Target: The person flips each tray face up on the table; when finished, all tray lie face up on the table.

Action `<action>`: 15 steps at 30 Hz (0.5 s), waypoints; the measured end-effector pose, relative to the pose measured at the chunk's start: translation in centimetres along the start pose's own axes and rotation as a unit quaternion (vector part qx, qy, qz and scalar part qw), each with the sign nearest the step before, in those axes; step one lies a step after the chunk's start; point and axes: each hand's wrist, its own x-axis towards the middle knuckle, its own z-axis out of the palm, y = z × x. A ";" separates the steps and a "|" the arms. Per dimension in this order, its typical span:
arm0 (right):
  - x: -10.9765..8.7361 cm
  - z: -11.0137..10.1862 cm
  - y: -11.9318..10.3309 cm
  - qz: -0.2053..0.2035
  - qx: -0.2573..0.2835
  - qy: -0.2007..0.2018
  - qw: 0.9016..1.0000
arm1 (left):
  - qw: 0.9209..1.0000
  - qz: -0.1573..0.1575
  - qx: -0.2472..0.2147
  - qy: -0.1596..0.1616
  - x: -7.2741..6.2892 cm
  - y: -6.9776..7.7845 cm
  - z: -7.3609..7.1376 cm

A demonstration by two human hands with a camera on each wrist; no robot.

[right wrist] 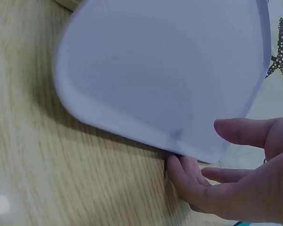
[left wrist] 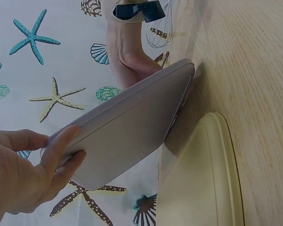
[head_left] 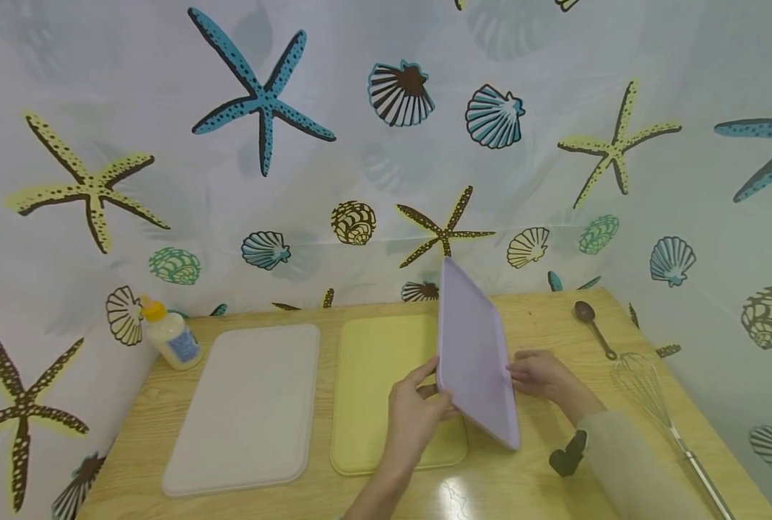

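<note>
A light purple tray [head_left: 473, 350] with a low rim stands tilted on its long edge, beside and partly over a yellow tray [head_left: 379, 390]. My left hand [head_left: 411, 415] grips its raised edge, thumb on one face and fingers on the other. On the opposite side, my right hand [head_left: 544, 375] reaches to the lower edge. In the right wrist view its fingertips [right wrist: 172, 165] touch under that rim near the table, while the thumb [right wrist: 240, 131] is held apart from the fingers. The left wrist view shows the purple tray's underside [left wrist: 127, 127].
A white tray [head_left: 245, 408] lies left of the yellow one. Behind its left corner stands a glue bottle [head_left: 174, 339] with an orange cap. On the right of the wooden table [head_left: 528, 318] are a dark spoon [head_left: 593, 328] and a wire whisk [head_left: 671, 426]. A patterned curtain hangs behind.
</note>
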 end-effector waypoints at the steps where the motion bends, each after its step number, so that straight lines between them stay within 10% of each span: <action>1: 0.1 0.0 0.1 0.005 0.010 -0.006 1.000 | 1.000 -0.002 -0.002 0.000 0.0 0.0 -0.1; 15: 0.6 -0.7 0.3 -0.009 -0.050 0.025 0.998 | 0.999 -0.027 -0.010 -0.030 0.3 -0.1 -1.9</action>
